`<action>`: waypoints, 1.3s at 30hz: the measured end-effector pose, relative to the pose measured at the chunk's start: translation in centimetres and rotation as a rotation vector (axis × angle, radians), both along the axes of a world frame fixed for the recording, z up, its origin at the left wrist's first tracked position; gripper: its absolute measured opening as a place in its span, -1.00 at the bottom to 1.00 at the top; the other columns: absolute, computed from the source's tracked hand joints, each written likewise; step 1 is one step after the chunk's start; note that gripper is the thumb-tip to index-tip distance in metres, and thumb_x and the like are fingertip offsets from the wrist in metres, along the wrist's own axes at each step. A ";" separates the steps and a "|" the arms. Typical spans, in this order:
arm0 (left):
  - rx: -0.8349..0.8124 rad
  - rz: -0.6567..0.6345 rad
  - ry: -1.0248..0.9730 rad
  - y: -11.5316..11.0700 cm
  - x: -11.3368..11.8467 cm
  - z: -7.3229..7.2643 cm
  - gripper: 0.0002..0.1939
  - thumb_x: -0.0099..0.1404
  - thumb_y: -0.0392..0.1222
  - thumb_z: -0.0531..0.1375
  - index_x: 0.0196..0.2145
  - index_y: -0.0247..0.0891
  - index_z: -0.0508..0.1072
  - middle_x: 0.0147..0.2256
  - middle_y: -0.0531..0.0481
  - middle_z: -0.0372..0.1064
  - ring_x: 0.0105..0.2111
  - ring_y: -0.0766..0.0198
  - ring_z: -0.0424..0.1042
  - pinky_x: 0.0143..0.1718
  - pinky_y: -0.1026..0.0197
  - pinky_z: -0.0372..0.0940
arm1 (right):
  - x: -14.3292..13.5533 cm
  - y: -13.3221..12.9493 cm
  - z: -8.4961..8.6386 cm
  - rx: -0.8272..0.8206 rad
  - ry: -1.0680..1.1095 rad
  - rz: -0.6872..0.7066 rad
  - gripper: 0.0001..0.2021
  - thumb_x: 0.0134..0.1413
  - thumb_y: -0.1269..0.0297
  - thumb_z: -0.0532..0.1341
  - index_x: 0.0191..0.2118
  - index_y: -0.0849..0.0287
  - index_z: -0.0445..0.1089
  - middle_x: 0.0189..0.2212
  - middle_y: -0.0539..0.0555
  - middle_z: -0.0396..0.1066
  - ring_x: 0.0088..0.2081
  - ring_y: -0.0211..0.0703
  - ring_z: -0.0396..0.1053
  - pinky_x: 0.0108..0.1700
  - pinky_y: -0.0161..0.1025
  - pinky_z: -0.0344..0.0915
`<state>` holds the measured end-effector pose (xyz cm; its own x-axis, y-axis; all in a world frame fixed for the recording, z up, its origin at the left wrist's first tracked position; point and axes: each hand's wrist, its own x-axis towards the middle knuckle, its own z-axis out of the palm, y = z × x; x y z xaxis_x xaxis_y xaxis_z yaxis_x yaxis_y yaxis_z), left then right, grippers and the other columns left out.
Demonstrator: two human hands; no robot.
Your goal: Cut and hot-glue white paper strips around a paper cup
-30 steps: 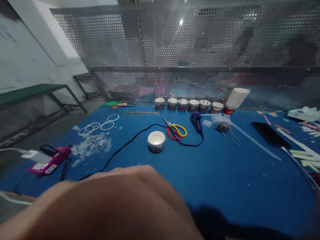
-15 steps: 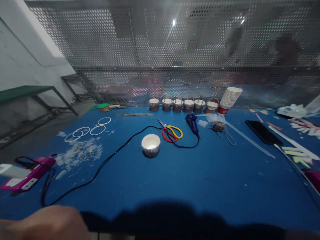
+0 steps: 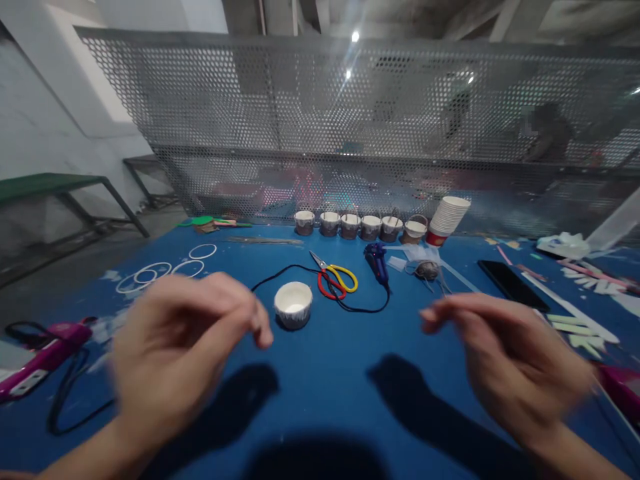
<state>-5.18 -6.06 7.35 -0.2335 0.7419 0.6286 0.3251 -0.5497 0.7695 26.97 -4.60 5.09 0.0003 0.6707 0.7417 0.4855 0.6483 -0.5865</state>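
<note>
My left hand (image 3: 183, 340) is raised over the table, left of a small paper cup (image 3: 293, 305) with a white inside and a grey, ragged outer side. Its fingers are curled in with the thumb against them, and no object shows in them. Over the right part of the table hovers my right hand (image 3: 515, 357), blurred, its fingers bent and drawn together, with nothing visible in it. Neither hand touches the cup, which stands upright. Behind it lie scissors (image 3: 333, 280) with one red and one yellow handle, and a blue glue gun (image 3: 377, 262) on a black cord.
Several small grey buckets (image 3: 371, 228) line the back by a stack of paper cups (image 3: 449, 219). White rings (image 3: 187, 268) lie at left, near a magenta power strip (image 3: 47, 360). A ball of grey yarn (image 3: 427, 269) and a black phone (image 3: 513, 285) are at right.
Both hands have come up into view above the table; before, only part of the left one showed at the lower edge. The camera view has tilted upward. The cup and tools lie as before.
</note>
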 end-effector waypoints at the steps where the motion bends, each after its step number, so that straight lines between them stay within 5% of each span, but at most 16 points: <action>1: -0.026 -0.019 -0.004 2.1 0.8 0.6 -0.84 0.17 -0.14 0.29 -0.38 -0.12 0.34 -0.56 0.15 0.37 -0.54 0.27 0.45 -0.51 0.19 0.37 | -1.0 2.1 0.1 -0.052 -0.027 -0.018 -0.89 0.27 0.28 0.15 -0.18 0.03 0.43 -0.44 0.00 0.52 -0.47 -0.18 0.47 -0.43 -0.25 0.41; 5: -0.233 -0.041 -0.082 8.9 1.5 -0.8 -0.72 0.24 -0.06 0.19 -0.55 -0.20 0.27 -0.66 0.16 0.24 -0.61 0.34 0.35 -0.51 0.26 0.29 | -3.6 9.3 -3.2 -0.202 -0.488 0.031 -0.62 0.36 0.26 -0.05 -0.43 0.15 0.39 -0.50 0.04 0.48 -0.43 -0.18 0.45 -0.37 -0.27 0.35; 10: -0.411 -0.027 -0.180 11.5 -0.3 -6.0 -0.56 0.18 0.19 0.16 -0.59 -0.23 0.35 -0.51 0.02 0.34 -0.46 0.26 0.37 -0.36 0.21 0.31 | -5.3 12.6 -7.6 -0.171 -0.674 0.084 -0.85 0.23 0.26 0.16 -0.28 0.18 0.45 -0.31 0.13 0.50 -0.24 -0.09 0.43 -0.21 -0.20 0.33; 19: -0.647 -0.302 -0.198 9.6 0.5 -8.3 -0.36 0.14 0.38 0.11 -0.05 -0.18 0.37 -0.07 -0.17 0.43 -0.06 0.03 0.40 -0.05 0.08 0.28 | -7.1 14.7 -9.6 -0.070 -0.744 0.021 -0.84 0.21 0.40 0.13 -0.30 0.20 0.48 -0.39 0.16 0.49 -0.33 -0.07 0.42 -0.32 -0.20 0.21; 26: -0.655 -0.430 -0.173 8.8 -0.3 -11.3 -0.10 -0.13 0.32 0.32 0.11 -0.11 0.25 0.10 -0.23 0.31 0.13 -0.18 0.27 0.15 -0.10 0.15 | -7.5 17.8 -10.1 -0.037 -0.576 -0.070 -0.80 0.24 0.41 0.07 -0.24 0.16 0.45 -0.39 0.10 0.50 -0.34 -0.09 0.44 -0.33 -0.21 0.30; 31: -0.776 -0.311 -0.070 6.4 -0.3 -12.2 0.21 -0.43 0.01 0.51 0.22 0.03 0.16 0.22 -0.16 0.19 0.21 -0.27 0.15 0.28 -0.20 -0.05 | -6.3 16.1 -10.2 -0.052 -0.545 0.061 -0.82 0.28 0.31 0.08 -0.23 0.15 0.44 -0.33 0.12 0.49 -0.30 -0.06 0.41 -0.28 -0.17 0.32; 39: -0.792 -0.219 0.097 4.6 0.1 -12.4 -0.04 -0.24 -0.06 0.44 0.17 0.14 0.27 0.16 -0.07 0.31 0.16 -0.26 0.25 0.21 -0.20 0.16 | -6.3 13.5 -8.6 -0.098 -0.573 0.109 -0.83 0.21 0.39 0.13 -0.11 0.21 0.38 -0.28 0.17 0.51 -0.28 -0.03 0.41 -0.24 -0.12 0.26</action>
